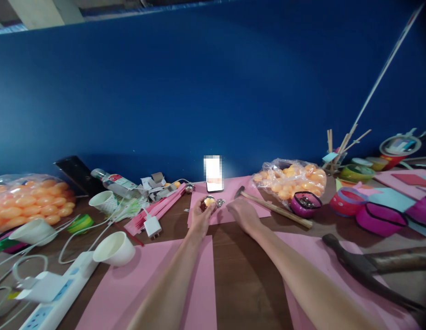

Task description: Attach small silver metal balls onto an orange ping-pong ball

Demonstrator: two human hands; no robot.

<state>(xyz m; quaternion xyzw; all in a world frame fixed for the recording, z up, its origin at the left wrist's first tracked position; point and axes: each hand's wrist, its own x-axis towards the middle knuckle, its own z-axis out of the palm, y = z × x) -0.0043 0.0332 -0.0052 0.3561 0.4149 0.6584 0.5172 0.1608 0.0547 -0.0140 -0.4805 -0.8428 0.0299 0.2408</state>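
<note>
My left hand [201,214] is closed round a small round object [209,201] with a shiny, yellowish face, above the pink sheet at the middle of the table. Just right of it lies a small cluster of silvery bits [220,202]. My right hand [241,211] rests over the same pink sheet [252,187], its fingers curled and pointing left; whether they hold anything is hidden. A small hammer [275,209] with a wooden handle lies behind and to the right of my right hand. Behind my hands stands a phone [215,187] with a bright, blurred-out screen.
Bags of orange balls lie at left [34,204] and right [292,178]. A purple bowl [305,204] is at right, a large claw hammer [367,266] at front right. White cups [115,249], a power strip [62,293] and cables occupy the left. A blue partition [213,91] rises behind.
</note>
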